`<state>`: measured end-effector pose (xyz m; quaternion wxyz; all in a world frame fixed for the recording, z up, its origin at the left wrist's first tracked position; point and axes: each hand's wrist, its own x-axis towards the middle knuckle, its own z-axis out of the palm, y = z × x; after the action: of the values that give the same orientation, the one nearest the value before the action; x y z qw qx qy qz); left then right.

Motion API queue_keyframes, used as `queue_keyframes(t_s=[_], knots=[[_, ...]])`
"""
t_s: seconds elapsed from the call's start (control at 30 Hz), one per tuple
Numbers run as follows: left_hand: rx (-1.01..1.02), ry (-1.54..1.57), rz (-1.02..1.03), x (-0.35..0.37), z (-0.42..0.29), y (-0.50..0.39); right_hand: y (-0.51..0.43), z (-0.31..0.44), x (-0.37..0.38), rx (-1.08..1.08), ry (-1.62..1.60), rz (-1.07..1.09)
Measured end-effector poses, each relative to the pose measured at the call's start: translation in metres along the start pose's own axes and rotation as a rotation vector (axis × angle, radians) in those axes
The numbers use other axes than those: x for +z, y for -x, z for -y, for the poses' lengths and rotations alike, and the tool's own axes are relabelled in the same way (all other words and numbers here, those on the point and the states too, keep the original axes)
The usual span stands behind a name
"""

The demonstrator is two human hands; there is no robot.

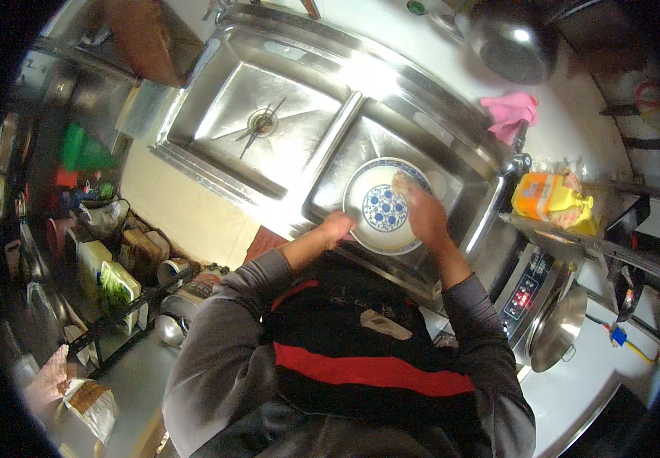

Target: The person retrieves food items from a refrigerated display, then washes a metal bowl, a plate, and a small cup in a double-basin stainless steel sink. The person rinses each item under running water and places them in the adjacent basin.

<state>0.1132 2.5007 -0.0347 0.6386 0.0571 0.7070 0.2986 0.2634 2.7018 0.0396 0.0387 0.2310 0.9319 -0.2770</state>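
Observation:
A white plate with a blue floral pattern is held over the right basin of a stainless steel double sink. My left hand grips the plate's lower left rim. Over the plate's right side, my right hand presses a pale, blurred piece, seemingly a cloth or sponge, against the inner surface. The fingers of the right hand are partly blurred.
Left of the plate lies the other basin with dark sticks across its drain. A pink cloth and a yellow bottle are at the right. An induction cooker with a steel pot stands lower right. A wok hangs above.

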Motion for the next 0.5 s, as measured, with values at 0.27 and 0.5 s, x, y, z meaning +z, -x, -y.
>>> queue_keyframes(t_s=[0.27,0.5], knots=[[0.104,0.487,0.005,0.028,-0.013,0.029,-0.048,0.005,0.058,0.204,0.060,-0.101],[0.135,0.606,-0.053,0.028,-0.021,0.028,-0.034,0.022,0.082,-0.025,-0.014,0.559]])
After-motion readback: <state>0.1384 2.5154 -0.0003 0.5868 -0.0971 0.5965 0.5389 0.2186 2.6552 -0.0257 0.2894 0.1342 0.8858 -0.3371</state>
